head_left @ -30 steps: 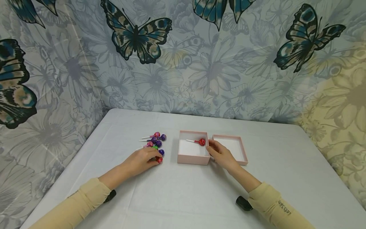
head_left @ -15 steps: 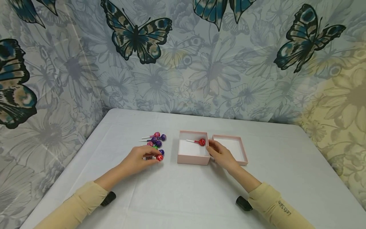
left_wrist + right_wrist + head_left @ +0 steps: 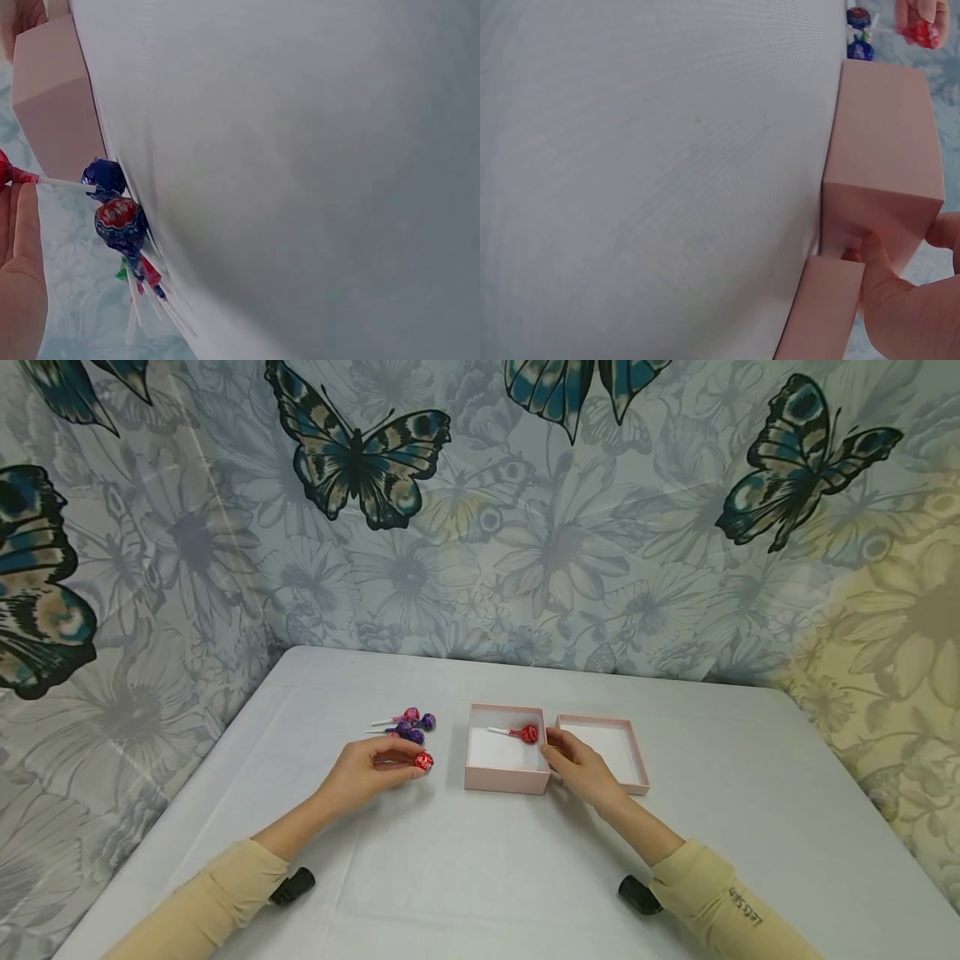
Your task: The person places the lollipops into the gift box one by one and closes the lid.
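My left hand (image 3: 360, 777) pinches a red-wrapped lollipop (image 3: 423, 762) between thumb and fingers, raised over the table left of the box. Its white stick shows in the left wrist view, leading away from the red wrapper (image 3: 21, 176). Behind that hand lie several lollipops (image 3: 416, 737) in purple and pink wrappers, partly covered by the fingers. My right hand (image 3: 583, 767) holds the right wall of an open pink box (image 3: 506, 778), its digits against the outer side (image 3: 885, 202) and at the rim. Inside the box rests one red lollipop (image 3: 528, 734), stick pointing left.
A shallow pink lid (image 3: 641, 760) lies open side up just right of the box, partly under the right hand's reach. The white-covered table (image 3: 480, 877) runs back to a butterfly-patterned wall covering (image 3: 562, 552). Dark devices (image 3: 639, 895) sit at both wrists.
My left hand has lifted the red lollipop off the table and carried it slightly up and away from the pile. The right hand and the box have stayed put.
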The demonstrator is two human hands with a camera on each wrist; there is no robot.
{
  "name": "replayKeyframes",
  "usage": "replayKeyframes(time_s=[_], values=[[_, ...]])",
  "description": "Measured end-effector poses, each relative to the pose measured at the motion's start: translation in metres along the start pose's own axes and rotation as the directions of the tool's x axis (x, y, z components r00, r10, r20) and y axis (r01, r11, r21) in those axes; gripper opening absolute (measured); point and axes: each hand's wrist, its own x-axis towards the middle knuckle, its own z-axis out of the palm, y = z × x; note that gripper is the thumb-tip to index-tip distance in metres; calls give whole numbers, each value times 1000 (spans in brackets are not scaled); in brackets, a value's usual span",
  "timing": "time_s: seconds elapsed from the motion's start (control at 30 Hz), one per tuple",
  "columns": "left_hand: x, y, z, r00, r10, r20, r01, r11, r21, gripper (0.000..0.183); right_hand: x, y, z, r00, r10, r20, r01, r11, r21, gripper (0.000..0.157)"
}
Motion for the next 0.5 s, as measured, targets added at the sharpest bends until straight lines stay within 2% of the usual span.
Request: replayKeyframes(time_s=[0.5], values=[[20,22,18,997,-47,-67,40,995,-96,34,0,-1,0,1000,5,0,-5,1000,8,53]])
